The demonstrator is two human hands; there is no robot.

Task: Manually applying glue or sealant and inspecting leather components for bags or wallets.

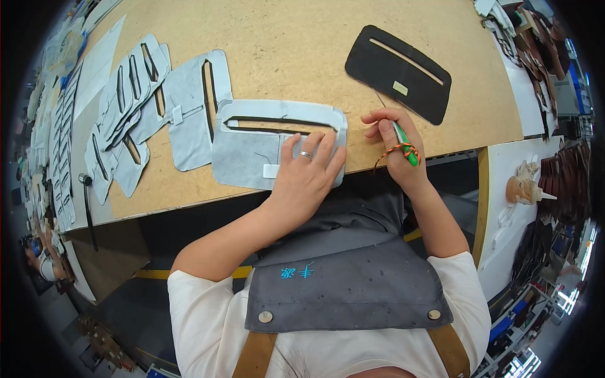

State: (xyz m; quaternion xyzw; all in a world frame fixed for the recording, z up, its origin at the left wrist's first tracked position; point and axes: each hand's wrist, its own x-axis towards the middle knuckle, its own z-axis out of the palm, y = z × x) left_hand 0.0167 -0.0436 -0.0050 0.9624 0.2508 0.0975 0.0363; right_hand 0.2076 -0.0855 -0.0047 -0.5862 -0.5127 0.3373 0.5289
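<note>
Lying flat on a pale grey fabric panel (246,148), my left hand (309,164) has its fingers stretched out, with the tips near the long slot. Dark strips line that slot, and a small white tab (271,171) sits on the panel below it. My right hand (398,142) is closed around a slim green-handled tool (412,157) just right of the panel, apart from it. An orange-and-black cord (396,148) is wound about the handle. The tool's working end is hidden in the fingers, so its kind cannot be told.
A black slotted panel (384,66) with a small pale label lies at the far right. Another grey panel (189,138) lies left of mine, and several more overlap in a pile (123,94). A bottle with a white nozzle (526,189) stands on the white surface at right.
</note>
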